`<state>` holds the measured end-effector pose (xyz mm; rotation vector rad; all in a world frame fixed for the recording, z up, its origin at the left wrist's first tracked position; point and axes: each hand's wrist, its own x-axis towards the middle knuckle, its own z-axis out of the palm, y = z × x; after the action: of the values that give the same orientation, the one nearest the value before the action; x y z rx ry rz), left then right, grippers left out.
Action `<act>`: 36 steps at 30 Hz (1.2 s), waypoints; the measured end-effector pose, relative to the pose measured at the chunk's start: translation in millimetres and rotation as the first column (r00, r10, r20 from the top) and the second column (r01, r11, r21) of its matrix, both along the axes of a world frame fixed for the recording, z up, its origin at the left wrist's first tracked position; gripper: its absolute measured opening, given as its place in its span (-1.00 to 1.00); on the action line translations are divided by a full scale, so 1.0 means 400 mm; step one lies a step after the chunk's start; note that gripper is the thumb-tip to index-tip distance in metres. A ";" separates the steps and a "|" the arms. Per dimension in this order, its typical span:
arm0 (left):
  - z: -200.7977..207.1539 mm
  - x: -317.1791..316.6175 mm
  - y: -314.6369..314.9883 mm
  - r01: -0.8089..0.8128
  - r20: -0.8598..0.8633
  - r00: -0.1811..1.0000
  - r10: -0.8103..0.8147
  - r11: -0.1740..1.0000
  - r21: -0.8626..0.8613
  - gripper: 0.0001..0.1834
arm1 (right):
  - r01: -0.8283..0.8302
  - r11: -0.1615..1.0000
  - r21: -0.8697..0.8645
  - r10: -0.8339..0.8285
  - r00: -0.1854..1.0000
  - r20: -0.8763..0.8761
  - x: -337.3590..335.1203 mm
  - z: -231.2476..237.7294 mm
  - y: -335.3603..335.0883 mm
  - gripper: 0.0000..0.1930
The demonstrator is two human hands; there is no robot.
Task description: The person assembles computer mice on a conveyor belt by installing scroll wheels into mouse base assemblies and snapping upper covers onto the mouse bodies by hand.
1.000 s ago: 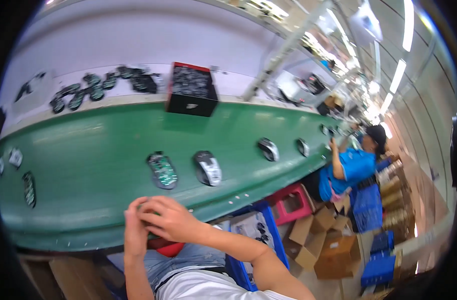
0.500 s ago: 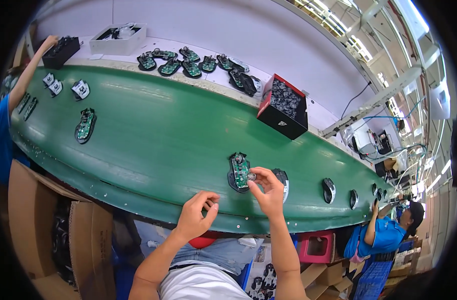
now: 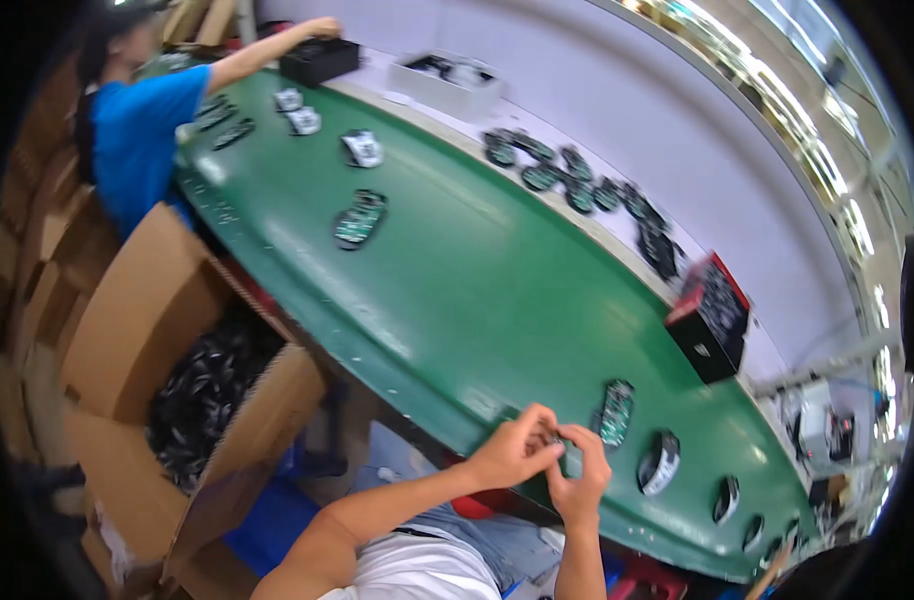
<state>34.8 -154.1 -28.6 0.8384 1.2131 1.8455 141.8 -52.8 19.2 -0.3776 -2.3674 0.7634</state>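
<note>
My left hand (image 3: 515, 452) and my right hand (image 3: 581, 478) meet over the near edge of the green belt. Their fingertips pinch a small round grey part, like a mouse scroll wheel, mostly hidden by the fingers. Just beyond my right hand lies an open computer mouse base (image 3: 615, 412) with a green circuit board; neither hand touches it. A black-and-white mouse (image 3: 660, 463) rests to its right. Another open mouse base (image 3: 360, 220) lies farther left on the belt.
A black-and-red box (image 3: 712, 318) of small grey parts stands on the far ledge, beside several open mouse bases (image 3: 579, 196). White-and-black shells (image 3: 363, 148) lie at the left. A co-worker in blue (image 3: 147, 140) reaches into a black box (image 3: 320, 64). An open carton (image 3: 252, 430) holds dark parts.
My view has swung left. My right hand has left the open mouse base with the small round part and come together with my left hand, whose fingers now close on the part too.
</note>
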 end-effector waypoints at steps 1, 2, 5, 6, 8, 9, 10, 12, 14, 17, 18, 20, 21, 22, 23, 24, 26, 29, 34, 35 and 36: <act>-0.005 -0.001 -0.002 0.004 -0.014 1.000 -0.004 1.000 0.006 -0.67 | -0.008 1.000 -0.028 0.007 1.000 -0.016 -0.003 -0.009 -0.007 -0.63; -0.003 -0.005 -0.010 0.013 -0.025 1.000 -0.013 1.000 0.011 -0.67 | -0.011 0.998 -0.058 0.010 1.000 -0.027 -0.006 -0.020 -0.017 -0.63; -0.005 -0.001 -0.021 -0.064 0.016 0.998 0.064 0.997 0.041 -0.68 | 0.014 0.992 -0.124 -0.020 0.999 -0.047 -0.014 -0.050 -0.036 -0.65; -0.009 0.001 -0.023 -0.077 -0.005 0.997 0.077 0.996 0.040 -0.69 | 0.021 0.984 -0.178 -0.028 0.999 -0.039 -0.011 -0.054 -0.042 -0.64; 0.000 -0.008 -0.027 0.040 -0.070 0.997 -0.045 0.997 -0.063 -0.72 | 0.069 0.948 -0.312 -0.074 0.997 -0.006 0.014 -0.077 -0.035 -0.63; 0.001 -0.008 -0.021 0.040 -0.138 0.989 -0.052 0.996 -0.083 -0.74 | 0.063 0.948 -0.311 -0.079 0.996 -0.039 0.024 -0.089 -0.031 -0.55; 0.018 -0.018 -0.021 0.035 -0.146 0.988 -0.047 0.996 -0.083 -0.74 | 0.056 0.949 -0.312 -0.075 0.996 -0.047 0.026 -0.093 -0.031 -0.55; 0.068 -0.051 -0.023 0.014 -0.503 0.858 -0.105 0.983 -0.182 -0.71 | 0.049 0.909 -0.414 -0.088 0.993 -0.076 0.025 -0.097 -0.032 -0.45; 0.041 -0.129 0.030 -0.099 -0.363 0.927 0.093 0.995 0.002 -0.76 | 0.014 0.920 -0.392 -0.023 1.000 -0.018 0.028 -0.095 -0.022 -0.37; 0.196 -0.373 0.086 -0.122 0.275 0.956 0.102 0.991 0.060 -0.83 | 0.061 0.928 -0.368 -0.055 0.998 0.025 0.034 -0.062 -0.020 -0.43; 0.211 -0.474 0.121 -0.253 0.233 0.942 0.243 0.967 0.014 -0.86 | 0.059 0.919 -0.389 -0.058 0.998 0.014 0.032 -0.063 -0.018 -0.47; 0.233 -0.702 0.162 -0.401 0.264 0.871 0.415 0.910 -0.108 -0.91 | 0.034 0.896 -0.443 -0.043 0.999 -0.011 0.024 -0.074 -0.013 -0.55; 0.234 -0.815 0.150 -0.535 0.062 0.828 0.557 0.818 -0.210 -0.83 | 0.013 0.879 -0.477 -0.028 0.999 -0.024 0.020 -0.086 -0.018 -0.58; 0.235 -0.907 0.127 -0.666 -0.151 0.743 0.652 0.694 -0.274 -0.74 | -0.001 0.866 -0.501 -0.018 0.999 -0.033 0.017 -0.090 -0.023 -0.60; 0.235 -0.973 0.110 -0.882 -0.716 0.468 0.518 0.321 -0.344 -0.53 | -0.003 0.873 -0.487 -0.010 1.000 -0.024 0.017 -0.093 -0.021 -0.62; 0.222 -0.998 0.112 -0.930 -0.813 0.368 0.452 0.181 -0.320 -0.43 | 0.028 0.884 -0.466 -0.035 0.999 -0.007 0.026 -0.099 -0.010 -0.63; 0.241 -1.019 0.113 -0.927 -0.903 0.373 0.214 0.120 -0.354 -0.26 | 0.137 0.926 -0.353 -0.118 0.990 0.075 0.059 -0.095 0.005 -0.65; 0.158 -1.197 -0.118 -0.856 -0.902 0.416 0.113 -0.285 -0.431 0.03 | 0.155 0.939 -0.308 -0.107 0.980 0.169 0.039 -0.093 -0.038 -0.63; 0.129 -1.197 -0.062 -0.804 -0.861 0.508 0.020 -0.348 -0.482 0.13 | 0.239 0.947 -0.213 -0.202 0.962 0.181 0.045 -0.122 -0.047 -0.67; 0.130 -1.203 -0.048 -0.815 -0.867 0.497 0.036 -0.326 -0.480 0.07 | 0.242 0.946 -0.214 -0.203 0.961 0.189 0.042 -0.115 -0.048 -0.67; 0.132 -1.209 -0.039 -0.825 -0.873 0.485 0.051 -0.304 -0.477 0.02 | 0.232 0.932 -0.278 -0.186 0.966 0.182 0.041 -0.111 -0.048 -0.69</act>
<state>-448.7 -169.8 24.2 -0.2815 3.1389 0.3681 158.1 -71.8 -25.3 -0.8299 -2.3024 1.0211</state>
